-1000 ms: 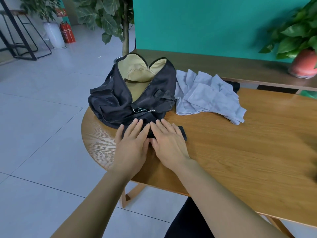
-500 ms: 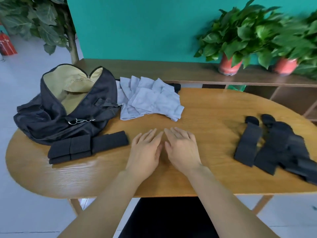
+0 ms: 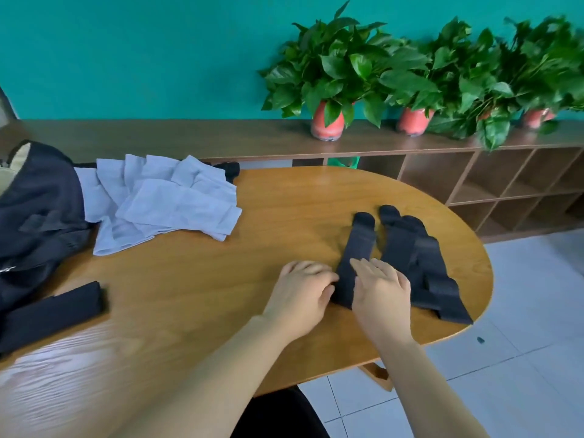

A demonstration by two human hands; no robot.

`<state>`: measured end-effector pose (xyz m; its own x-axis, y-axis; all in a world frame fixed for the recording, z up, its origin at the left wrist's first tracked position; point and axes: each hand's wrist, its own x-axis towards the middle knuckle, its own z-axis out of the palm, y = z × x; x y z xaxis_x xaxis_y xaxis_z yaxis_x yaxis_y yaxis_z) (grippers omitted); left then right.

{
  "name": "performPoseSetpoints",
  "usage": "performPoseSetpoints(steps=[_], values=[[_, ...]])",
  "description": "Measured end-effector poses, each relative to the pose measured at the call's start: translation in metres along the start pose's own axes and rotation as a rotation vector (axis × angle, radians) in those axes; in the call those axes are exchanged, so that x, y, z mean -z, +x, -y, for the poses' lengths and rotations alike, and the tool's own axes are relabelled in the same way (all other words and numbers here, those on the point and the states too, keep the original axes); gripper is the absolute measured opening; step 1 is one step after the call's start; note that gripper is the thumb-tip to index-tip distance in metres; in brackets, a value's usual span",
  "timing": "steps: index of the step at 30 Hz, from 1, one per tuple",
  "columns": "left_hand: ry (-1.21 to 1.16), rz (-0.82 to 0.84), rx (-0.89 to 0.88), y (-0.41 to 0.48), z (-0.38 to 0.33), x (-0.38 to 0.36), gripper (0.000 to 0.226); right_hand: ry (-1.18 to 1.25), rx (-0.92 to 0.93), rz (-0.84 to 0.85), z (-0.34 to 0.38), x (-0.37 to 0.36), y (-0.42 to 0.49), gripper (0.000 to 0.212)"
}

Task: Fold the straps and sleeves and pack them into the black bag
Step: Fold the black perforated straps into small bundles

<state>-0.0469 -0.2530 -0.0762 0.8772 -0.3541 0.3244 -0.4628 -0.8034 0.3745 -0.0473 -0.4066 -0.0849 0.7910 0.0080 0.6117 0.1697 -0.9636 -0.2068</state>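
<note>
— Where is the black strap (image 3: 357, 245)?
— Flat on the oval wooden table (image 3: 205, 279), right end: a long matte band. The left hand (image 3: 300, 292) curls, pinching its near edge; the right hand (image 3: 380, 290) rests on it, fingers straight.
— The black bag (image 3: 41, 197)?
— Far left, limp fabric.

Left hand (image 3: 303, 289) curled — right hand (image 3: 380, 289) flat

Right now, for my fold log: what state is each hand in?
Left hand: fingers curled at the edge of the black strap; grip cannot be told.
Right hand: open, flat on the strap.
</note>
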Motion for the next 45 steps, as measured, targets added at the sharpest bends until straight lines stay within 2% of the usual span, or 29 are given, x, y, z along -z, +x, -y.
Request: performPoseSetpoints(steps=[5,7,14,18,22,26,31,35,45], values=[[0.095,0.178,-0.067,0.029,-0.013,-0.019,0.041,-0.026,-0.026,0.03,-0.023,-0.004,-0.002,0.039],[0.137,0.2,-0.082,0.029,-0.008,-0.022,0.042,-0.033,-0.017,0.024,-0.026,-0.006,-0.002,0.034],[0.132,0.117,-0.081,0.0,0.021,-0.008,0.041,0.016,0.038,0.041,-0.012,-0.007,-0.006,0.033],[0.126,0.08,-0.042,-0.036,0.043,0.011,0.037,0.101,0.151,0.105,0.013,-0.006,-0.012,0.028],[0.085,0.071,0.012,-0.069,0.059,0.024,0.037,0.207,0.304,0.166,0.045,-0.009,-0.019,0.033],[0.066,0.054,0.009,-0.086,0.063,0.03,0.036,0.208,0.437,0.352,0.068,-0.02,-0.018,0.048],[0.065,0.015,0.04,-0.09,0.058,0.026,0.034,0.172,0.31,0.686,0.067,-0.035,0.018,0.053],[0.044,-0.006,0.036,-0.087,0.051,0.023,0.033,0.22,0.25,0.723,0.06,-0.052,0.044,0.062],[0.083,-0.059,0.025,-0.076,0.039,0.015,0.035,0.413,0.03,0.828,0.059,-0.083,0.087,0.064]])
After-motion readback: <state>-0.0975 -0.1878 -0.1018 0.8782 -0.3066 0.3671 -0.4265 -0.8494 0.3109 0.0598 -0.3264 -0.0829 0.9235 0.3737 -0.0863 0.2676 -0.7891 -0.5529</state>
